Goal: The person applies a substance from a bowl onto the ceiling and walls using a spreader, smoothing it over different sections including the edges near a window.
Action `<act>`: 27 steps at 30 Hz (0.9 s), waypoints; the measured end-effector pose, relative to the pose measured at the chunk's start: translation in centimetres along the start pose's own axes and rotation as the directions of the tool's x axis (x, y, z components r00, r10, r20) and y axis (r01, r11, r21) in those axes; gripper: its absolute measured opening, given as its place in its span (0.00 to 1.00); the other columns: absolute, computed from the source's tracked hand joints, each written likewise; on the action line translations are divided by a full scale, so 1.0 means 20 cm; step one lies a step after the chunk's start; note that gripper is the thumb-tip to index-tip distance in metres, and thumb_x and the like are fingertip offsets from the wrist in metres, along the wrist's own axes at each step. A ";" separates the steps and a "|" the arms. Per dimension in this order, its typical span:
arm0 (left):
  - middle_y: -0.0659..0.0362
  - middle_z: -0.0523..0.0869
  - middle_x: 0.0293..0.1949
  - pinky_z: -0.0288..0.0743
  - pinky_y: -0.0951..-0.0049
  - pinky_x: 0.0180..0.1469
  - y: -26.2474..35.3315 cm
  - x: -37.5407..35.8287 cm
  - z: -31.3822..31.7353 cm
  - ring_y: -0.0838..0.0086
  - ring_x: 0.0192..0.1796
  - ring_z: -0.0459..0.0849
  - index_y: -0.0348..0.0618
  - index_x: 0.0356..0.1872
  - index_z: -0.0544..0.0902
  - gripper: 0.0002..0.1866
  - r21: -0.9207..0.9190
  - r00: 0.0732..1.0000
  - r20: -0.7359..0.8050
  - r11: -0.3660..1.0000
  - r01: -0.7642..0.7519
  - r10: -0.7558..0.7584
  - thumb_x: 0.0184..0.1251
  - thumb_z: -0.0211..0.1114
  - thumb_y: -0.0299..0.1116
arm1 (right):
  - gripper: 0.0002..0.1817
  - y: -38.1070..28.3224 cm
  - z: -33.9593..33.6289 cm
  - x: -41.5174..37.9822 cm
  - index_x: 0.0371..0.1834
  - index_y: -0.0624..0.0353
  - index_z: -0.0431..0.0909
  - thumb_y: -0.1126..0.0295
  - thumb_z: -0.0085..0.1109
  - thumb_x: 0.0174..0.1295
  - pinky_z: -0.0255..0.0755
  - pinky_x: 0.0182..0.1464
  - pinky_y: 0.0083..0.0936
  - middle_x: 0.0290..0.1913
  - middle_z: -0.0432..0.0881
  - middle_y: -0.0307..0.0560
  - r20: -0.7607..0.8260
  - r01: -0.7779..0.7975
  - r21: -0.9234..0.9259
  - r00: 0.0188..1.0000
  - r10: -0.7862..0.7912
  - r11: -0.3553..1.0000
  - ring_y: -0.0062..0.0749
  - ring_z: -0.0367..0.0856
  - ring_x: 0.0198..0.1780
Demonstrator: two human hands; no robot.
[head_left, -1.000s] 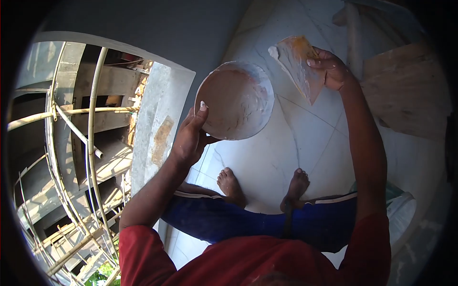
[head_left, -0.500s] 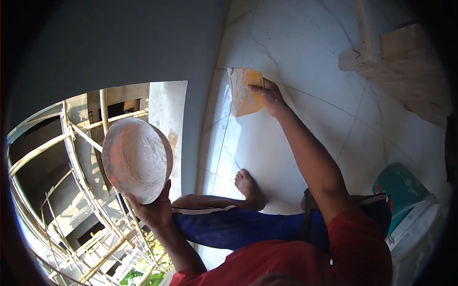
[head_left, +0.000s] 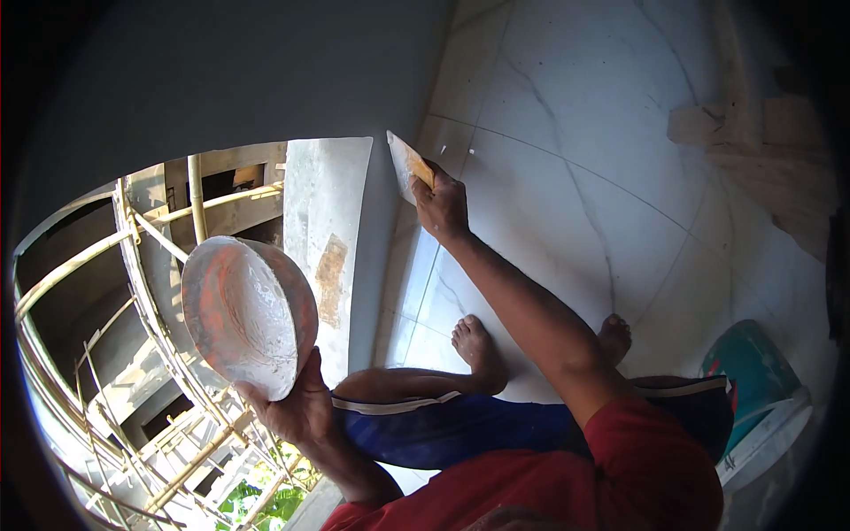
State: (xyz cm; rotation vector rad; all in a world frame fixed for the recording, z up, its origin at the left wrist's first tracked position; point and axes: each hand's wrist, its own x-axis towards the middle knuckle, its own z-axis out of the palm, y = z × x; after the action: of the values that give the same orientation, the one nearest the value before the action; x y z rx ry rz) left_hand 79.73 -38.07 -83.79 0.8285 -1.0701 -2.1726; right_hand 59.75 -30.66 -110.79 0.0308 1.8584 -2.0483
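Note:
My left hand (head_left: pixel 297 409) grips the rim of a round bowl (head_left: pixel 252 314) from below, thumb at its edge. White putty coats the inside of the bowl, which is tilted toward me, with orange-red showing through on one side. My right hand (head_left: pixel 443 208) is closed on a yellow putty spreader (head_left: pixel 411 168) smeared with white. Its blade is turned nearly edge-on, with the tip right at the grey wall (head_left: pixel 372 97) beside the corner of the window opening.
Through the opening, bamboo scaffolding (head_left: pixel 124 239) and an unfinished building show on the left. Below lies a marble-patterned tile floor (head_left: pixel 567 203), with a few white specks near the wall. A wooden stand (head_left: pixel 753 133) is at upper right, and a teal bucket (head_left: pixel 748 367) at lower right.
My right hand has moved left to the wall, turning the spreader from face-on to nearly edge-on. The bowl has shifted slightly down and left, tilting more. White specks now show near the floor's edge.

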 end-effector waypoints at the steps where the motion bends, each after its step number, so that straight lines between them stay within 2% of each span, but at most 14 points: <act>1: 0.38 0.65 0.71 0.72 0.38 0.66 0.00 0.01 -0.01 0.41 0.68 0.72 0.42 0.76 0.55 0.36 -0.002 1.000 -0.001 1.000 0.001 -0.001 0.78 0.47 0.55 | 0.20 -0.01 0.02 0.00 0.61 0.60 0.77 0.65 0.55 0.68 0.79 0.47 0.32 0.41 0.87 0.57 -0.004 -0.026 -0.050 1.000 0.026 0.998 0.42 0.88 0.41; 4: 0.37 0.63 0.72 0.69 0.37 0.68 0.01 0.01 -0.03 0.40 0.70 0.69 0.41 0.77 0.54 0.37 -0.060 0.997 0.072 0.998 0.036 -0.032 0.78 0.48 0.55 | 0.20 -0.03 0.08 0.00 0.62 0.58 0.77 0.66 0.54 0.69 0.80 0.41 0.36 0.37 0.86 0.59 -0.049 -0.015 -0.132 0.999 0.009 0.991 0.48 0.87 0.36; 6: 0.40 0.60 0.74 0.72 0.28 0.61 0.02 0.01 -0.03 0.38 0.70 0.68 0.48 0.78 0.49 0.36 -0.113 0.995 -0.096 0.994 0.003 -0.014 0.79 0.48 0.53 | 0.20 -0.04 0.12 0.01 0.62 0.56 0.77 0.66 0.54 0.68 0.80 0.36 0.40 0.33 0.86 0.60 -0.084 0.024 -0.164 0.996 -0.038 0.986 0.51 0.87 0.32; 9: 0.40 0.60 0.74 0.72 0.27 0.61 0.03 0.01 -0.04 0.38 0.70 0.68 0.48 0.78 0.48 0.36 -0.117 0.995 -0.094 0.993 0.008 -0.020 0.79 0.47 0.53 | 0.23 -0.07 0.21 0.00 0.65 0.58 0.74 0.70 0.56 0.66 0.81 0.35 0.38 0.34 0.86 0.60 -0.102 0.073 -0.247 0.990 -0.101 0.966 0.50 0.87 0.33; 11: 0.38 0.59 0.74 0.68 0.31 0.66 0.04 0.01 -0.08 0.39 0.71 0.66 0.45 0.78 0.49 0.37 -0.095 0.999 -0.033 0.995 0.021 -0.024 0.78 0.49 0.53 | 0.24 -0.06 0.30 -0.04 0.65 0.61 0.73 0.73 0.59 0.64 0.83 0.42 0.36 0.45 0.86 0.59 -0.111 0.178 -0.378 0.966 -0.235 0.909 0.51 0.88 0.38; 12: 0.37 0.58 0.74 0.63 0.35 0.71 0.05 0.01 -0.10 0.40 0.73 0.64 0.41 0.77 0.51 0.38 -0.069 0.999 0.027 0.997 0.026 -0.024 0.78 0.50 0.54 | 0.24 -0.05 0.30 -0.07 0.65 0.61 0.73 0.73 0.59 0.64 0.83 0.42 0.36 0.45 0.86 0.59 -0.113 0.178 -0.382 0.965 -0.236 0.907 0.51 0.88 0.38; 14: 0.37 0.58 0.74 0.64 0.35 0.71 0.07 0.02 -0.13 0.40 0.72 0.64 0.41 0.78 0.50 0.38 -0.069 0.998 0.045 0.997 0.040 -0.037 0.77 0.50 0.54 | 0.27 -0.07 0.28 -0.12 0.66 0.63 0.72 0.78 0.60 0.61 0.84 0.44 0.36 0.48 0.85 0.60 -0.010 0.220 -0.442 0.968 -0.250 0.870 0.52 0.87 0.40; 16: 0.37 0.58 0.74 0.65 0.35 0.70 0.06 0.03 -0.12 0.40 0.72 0.65 0.41 0.78 0.50 0.38 -0.069 0.997 0.066 0.996 0.049 -0.045 0.77 0.50 0.53 | 0.24 -0.02 0.21 -0.14 0.64 0.61 0.74 0.75 0.60 0.63 0.83 0.43 0.37 0.48 0.85 0.60 -0.028 0.269 -0.410 0.951 -0.307 0.871 0.52 0.87 0.39; 18: 0.38 0.59 0.74 0.76 0.30 0.58 0.05 0.03 -0.07 0.37 0.68 0.70 0.48 0.78 0.48 0.33 -0.072 0.997 -0.077 0.997 0.002 -0.008 0.81 0.45 0.49 | 0.20 -0.02 0.11 -0.14 0.61 0.61 0.77 0.71 0.59 0.65 0.81 0.42 0.38 0.46 0.86 0.60 -0.007 0.168 -0.302 0.984 -0.178 0.938 0.54 0.87 0.39; 19: 0.38 0.59 0.74 0.76 0.30 0.58 0.06 0.02 -0.08 0.37 0.68 0.70 0.48 0.78 0.48 0.33 -0.072 0.997 -0.079 0.997 0.003 -0.009 0.81 0.45 0.49 | 0.18 -0.08 0.07 -0.10 0.57 0.61 0.80 0.68 0.57 0.67 0.80 0.44 0.38 0.44 0.87 0.60 -0.043 -0.027 -0.259 0.999 0.017 0.965 0.52 0.87 0.41; 20: 0.38 0.59 0.74 0.76 0.30 0.59 0.06 0.02 -0.08 0.37 0.68 0.70 0.48 0.78 0.49 0.33 -0.040 0.996 -0.092 0.999 -0.013 0.009 0.81 0.45 0.50 | 0.17 -0.06 0.06 -0.05 0.55 0.63 0.81 0.68 0.56 0.66 0.79 0.47 0.35 0.42 0.87 0.59 -0.150 -0.050 -0.186 0.988 0.022 0.981 0.47 0.88 0.42; 22: 0.38 0.59 0.74 0.76 0.30 0.59 0.07 0.01 -0.11 0.36 0.68 0.70 0.48 0.78 0.49 0.33 -0.009 0.994 -0.103 1.000 -0.028 0.027 0.81 0.45 0.50 | 0.16 -0.02 0.04 0.07 0.52 0.64 0.82 0.67 0.57 0.65 0.77 0.48 0.31 0.40 0.87 0.57 -0.218 0.035 -0.071 0.975 -0.050 0.997 0.42 0.87 0.42; 24: 0.38 0.58 0.74 0.64 0.34 0.71 0.09 0.00 -0.15 0.41 0.73 0.64 0.42 0.78 0.50 0.39 -0.113 0.995 0.083 0.991 0.066 -0.057 0.76 0.55 0.50 | 0.16 -0.01 0.04 0.15 0.51 0.64 0.82 0.67 0.58 0.65 0.77 0.48 0.30 0.40 0.87 0.56 -0.186 0.031 -0.037 0.982 -0.037 0.999 0.41 0.86 0.41; 27: 0.38 0.58 0.74 0.63 0.34 0.72 0.10 -0.01 -0.16 0.41 0.73 0.63 0.43 0.78 0.50 0.39 -0.124 0.993 0.098 0.990 0.074 -0.062 0.76 0.55 0.50 | 0.16 -0.02 0.07 0.14 0.51 0.65 0.82 0.67 0.58 0.65 0.76 0.49 0.29 0.40 0.87 0.54 -0.124 0.019 -0.062 0.992 -0.026 0.998 0.40 0.86 0.41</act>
State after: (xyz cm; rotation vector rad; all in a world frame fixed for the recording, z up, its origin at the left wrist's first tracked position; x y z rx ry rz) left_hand 82.61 -40.37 -83.61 0.7204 -0.9486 -2.3310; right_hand 57.35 -32.73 -111.03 0.1258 2.0036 -2.0464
